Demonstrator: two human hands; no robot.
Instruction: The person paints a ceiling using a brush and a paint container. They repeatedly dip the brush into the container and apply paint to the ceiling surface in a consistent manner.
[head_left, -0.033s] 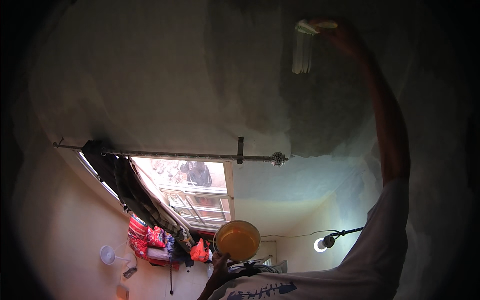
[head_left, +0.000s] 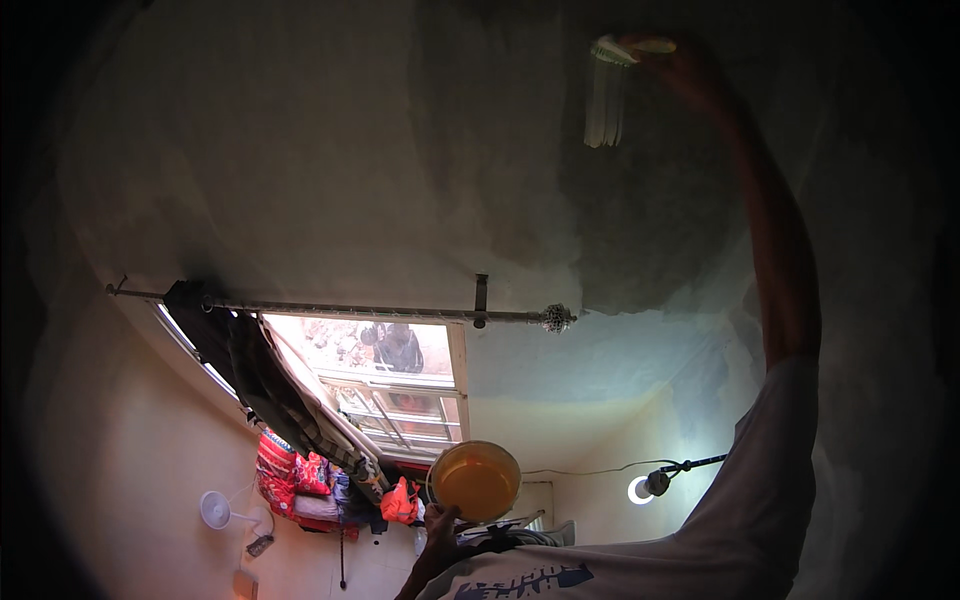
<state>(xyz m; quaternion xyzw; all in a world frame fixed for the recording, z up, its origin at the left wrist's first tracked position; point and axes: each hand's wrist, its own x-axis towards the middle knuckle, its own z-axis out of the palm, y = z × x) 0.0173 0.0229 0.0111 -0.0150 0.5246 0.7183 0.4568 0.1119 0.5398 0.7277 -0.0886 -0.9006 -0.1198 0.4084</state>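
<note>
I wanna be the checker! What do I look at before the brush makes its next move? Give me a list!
1. Brush held? Ok: the right hand grips the brush.
2. Bristles pressed on the wall? Cannot tell; they show at the top of a pale streak.
3. Bucket held? Ok: the left hand has the bucket at its edge.
4. Curtain rod out of the brush's way? Ok: it's well below the brush.
5. Light on? Ok: the round lamp glows, though the wall near the brush looks dark.
6. Feet steady? Cannot tell; they're out of view.
</note>
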